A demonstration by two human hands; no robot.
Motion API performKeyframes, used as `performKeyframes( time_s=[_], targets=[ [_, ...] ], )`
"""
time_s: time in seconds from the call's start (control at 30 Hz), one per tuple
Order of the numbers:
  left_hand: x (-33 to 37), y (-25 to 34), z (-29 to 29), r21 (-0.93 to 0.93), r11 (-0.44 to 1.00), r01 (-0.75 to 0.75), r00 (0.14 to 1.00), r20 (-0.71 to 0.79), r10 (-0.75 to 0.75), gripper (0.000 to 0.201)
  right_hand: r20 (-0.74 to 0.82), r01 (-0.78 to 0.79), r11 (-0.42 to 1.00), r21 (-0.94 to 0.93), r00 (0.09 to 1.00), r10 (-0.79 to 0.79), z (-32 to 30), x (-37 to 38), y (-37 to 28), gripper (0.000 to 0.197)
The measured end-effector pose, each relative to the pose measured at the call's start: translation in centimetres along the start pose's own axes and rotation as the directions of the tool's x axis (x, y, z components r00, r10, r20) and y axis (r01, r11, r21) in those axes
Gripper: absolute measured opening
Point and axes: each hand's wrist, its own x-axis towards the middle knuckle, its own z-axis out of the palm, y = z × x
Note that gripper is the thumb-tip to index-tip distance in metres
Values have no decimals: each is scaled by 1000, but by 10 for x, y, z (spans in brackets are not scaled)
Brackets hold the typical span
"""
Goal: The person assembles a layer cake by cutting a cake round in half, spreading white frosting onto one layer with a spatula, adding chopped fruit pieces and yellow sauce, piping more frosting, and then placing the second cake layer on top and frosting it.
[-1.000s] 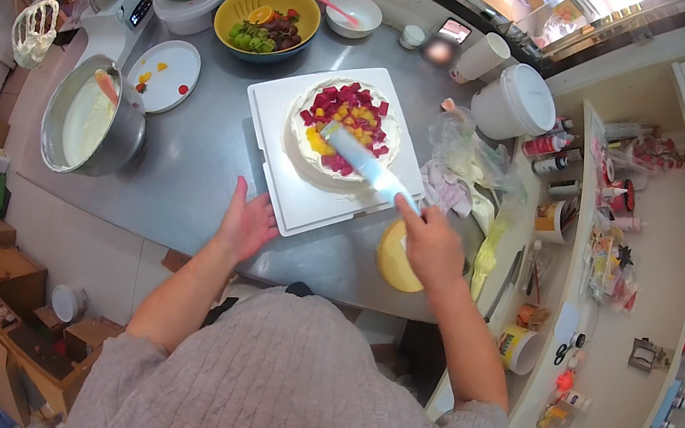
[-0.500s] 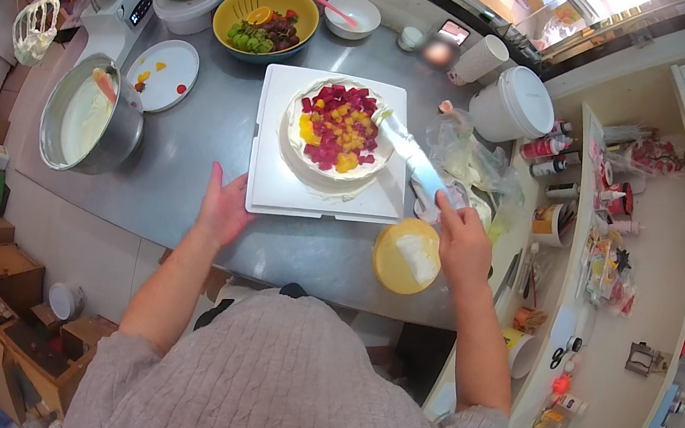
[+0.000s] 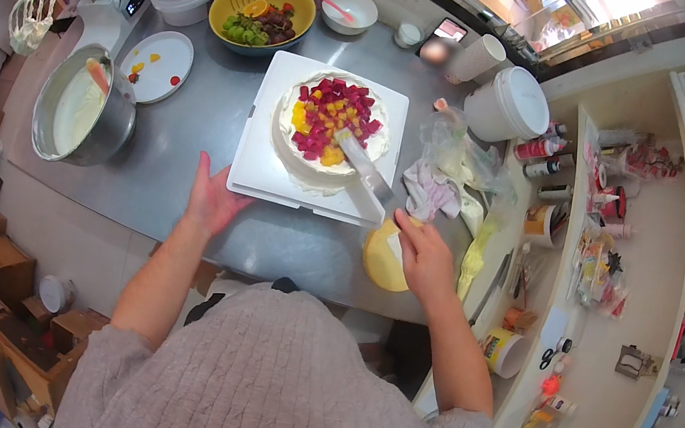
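Note:
My right hand [image 3: 426,261] grips a palette knife [image 3: 362,163] by its end. Its cream-smeared blade slants over the front right edge of a round cream cake [image 3: 313,174], the tip by the fruit. Diced fruit [image 3: 337,117], dark pink and yellow, covers the middle of the cake inside a cream rim. Beneath is a white square board [image 3: 254,153]. My left hand [image 3: 217,199], thumb raised and fingers stretched, rests against the board's front left corner. Close to my right hand, a round yellow cake layer [image 3: 383,258] lies partly hidden, with a white patch on it.
At left stand a metal bowl of cream [image 3: 124,130] and a white plate [image 3: 165,86] with fruit bits. Behind are a yellow bowl of fruit [image 3: 301,10], a white bowl [image 3: 350,12] and a white bucket [image 3: 508,106]. Crumpled plastic and cloth [image 3: 438,190] lie right of the board.
The palette knife has swung from the cake's right side to its front right edge, my right hand moving nearer to me. The board has turned slightly clockwise, my left hand staying at its corner.

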Motion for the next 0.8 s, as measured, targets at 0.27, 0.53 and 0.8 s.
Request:
performKeyframes(
  time_s=[0.27, 0.53, 0.8],
  targets=[
    [7, 4, -8, -56, 996, -65, 994, -93, 60, 96, 3, 9, 995, 95, 1000, -10, -31, 54, 11, 36],
    [4, -6, -7, -75, 997, -16, 1000, -17, 14, 92, 7, 99, 994, -44, 995, -99, 18, 87, -3, 32],
    [7, -4, -3, -32, 999, -35, 998, -61, 32, 96, -65, 65, 958, -281, 994, -86, -15, 83, 12, 31]
  ],
)
